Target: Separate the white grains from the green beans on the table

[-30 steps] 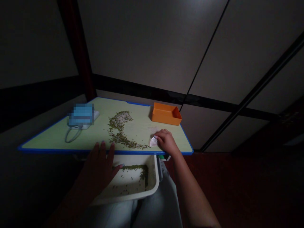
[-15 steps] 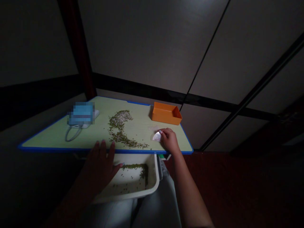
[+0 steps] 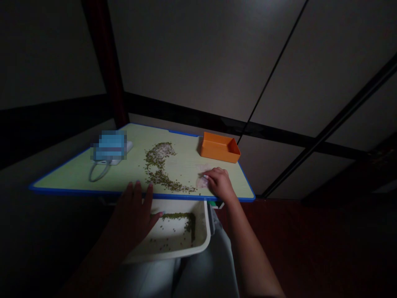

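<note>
My right hand point(image 3: 219, 182) rests low over the right part of the small table point(image 3: 186, 151), fingers closed on a thin, pale, see-through piece with a rounded edge point(image 3: 201, 183); its exact kind is unclear. Left of it, small green and whitish grains point(image 3: 159, 176) lie scattered in a curved band on the tabletop. My left hand point(image 3: 133, 215) is open, its fingers spread at the table's front edge and its thumb over a white tub point(image 3: 203, 244). Inside the tub, green grains point(image 3: 178, 216) gather along the far and right sides, with several loose ones on the bottom.
An orange open box point(image 3: 220, 155) stands at the table's back right corner. At the left are a pixelated blue item point(image 3: 110, 145) and a looped grey cable point(image 3: 99, 171). Wall panels point(image 3: 198, 58) rise behind the table. The tub sits above my lap.
My right hand first moved slightly up and right with the see-through piece, which caught the light and now looks dimmer and flatter. My left hand stays in place. The whole view has shifted slightly.
</note>
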`<control>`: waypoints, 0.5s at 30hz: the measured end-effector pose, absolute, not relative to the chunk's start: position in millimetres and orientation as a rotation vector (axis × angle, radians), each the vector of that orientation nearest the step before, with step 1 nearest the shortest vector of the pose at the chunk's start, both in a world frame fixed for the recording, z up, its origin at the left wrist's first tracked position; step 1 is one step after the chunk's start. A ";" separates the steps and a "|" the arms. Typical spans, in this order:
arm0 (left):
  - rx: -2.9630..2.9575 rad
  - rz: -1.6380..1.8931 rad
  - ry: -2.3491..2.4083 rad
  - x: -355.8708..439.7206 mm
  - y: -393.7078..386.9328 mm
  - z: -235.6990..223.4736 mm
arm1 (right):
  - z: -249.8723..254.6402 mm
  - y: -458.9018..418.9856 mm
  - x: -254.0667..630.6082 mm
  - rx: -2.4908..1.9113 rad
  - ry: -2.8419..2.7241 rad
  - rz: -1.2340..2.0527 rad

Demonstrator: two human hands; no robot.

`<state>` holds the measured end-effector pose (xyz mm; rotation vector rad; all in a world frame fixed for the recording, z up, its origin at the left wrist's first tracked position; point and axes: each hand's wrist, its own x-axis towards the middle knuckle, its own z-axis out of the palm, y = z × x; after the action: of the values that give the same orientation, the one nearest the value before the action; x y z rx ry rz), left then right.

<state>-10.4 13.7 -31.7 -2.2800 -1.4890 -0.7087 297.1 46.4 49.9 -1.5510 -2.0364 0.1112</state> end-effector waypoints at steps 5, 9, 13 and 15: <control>-2.260 -0.698 -1.483 -10.8 13.2 -33.0 | 48.8 46.6 298.1 -1.464 -2.105 0.153; -2.258 -0.655 -1.453 -10.2 11.1 -29.5 | 44.7 49.1 302.1 -1.386 -2.105 0.222; -2.259 -0.634 -1.474 -10.3 10.1 -26.8 | 42.3 50.7 305.0 -1.287 -2.097 0.329; -2.262 -0.624 -1.474 -10.8 10.0 -25.8 | 41.9 51.1 305.6 -1.243 -2.089 0.379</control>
<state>-10.8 10.0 -25.8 -2.2615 -1.4740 -0.6242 305.6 51.1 41.9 -1.2427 -2.0892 0.3795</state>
